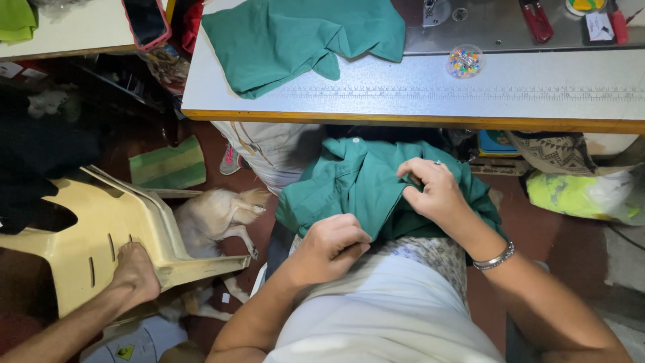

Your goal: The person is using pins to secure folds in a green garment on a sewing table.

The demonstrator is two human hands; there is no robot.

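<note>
A green shirt (pixel 356 185) with a collar and a button lies across my lap, below the table's front edge. My left hand (pixel 329 245) is closed in a fist on the shirt's near edge. My right hand (pixel 437 191), with a ring and a silver bracelet, pinches the cloth near the shirt's middle. Another piece of green cloth (pixel 295 40) lies crumpled on the sewing table (pixel 416 101).
Another person's hand (pixel 134 272) grips a tipped cream plastic chair (pixel 101 228) at the left. A tan dog (pixel 215 215) lies on the floor beside it. On the table are a round box of coloured pins (pixel 465 61) and red scissors (pixel 535 19). Bags (pixel 584 191) crowd under the table.
</note>
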